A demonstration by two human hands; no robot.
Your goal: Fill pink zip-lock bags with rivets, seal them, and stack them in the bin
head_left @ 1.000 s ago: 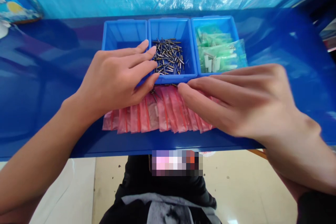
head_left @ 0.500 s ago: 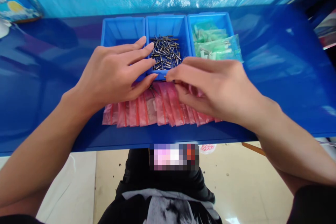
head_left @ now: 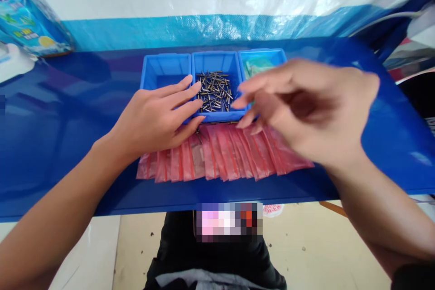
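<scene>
Pink bags (head_left: pixel 217 158) below right hand (head_left: pixel 302 108), now lifted

- A woven plastic sheet (head_left: pixel 217 0) hung behind the bench in pink, white and blue bands, creased and shiny.
- A glossy blue bench top (head_left: pixel 68 113) reflected the light.
- A printed plastic package (head_left: pixel 30 18) stood at its far left.
- Beige floor tiles (head_left: pixel 322 244) below were speckled with dark bits.
- A wooden strip (head_left: pixel 333 208) showed under the bench.

Right hand (head_left: pixel 306 108) motion-blurred, any held item unclear. Rightmost blue bin (head_left: pixel 261 55) mostly hidden behind it. Metal pins (head_left: pixel 214 93) too small to identify. Pixelated patch (head_left: pixel 229 222) unreadable.
</scene>
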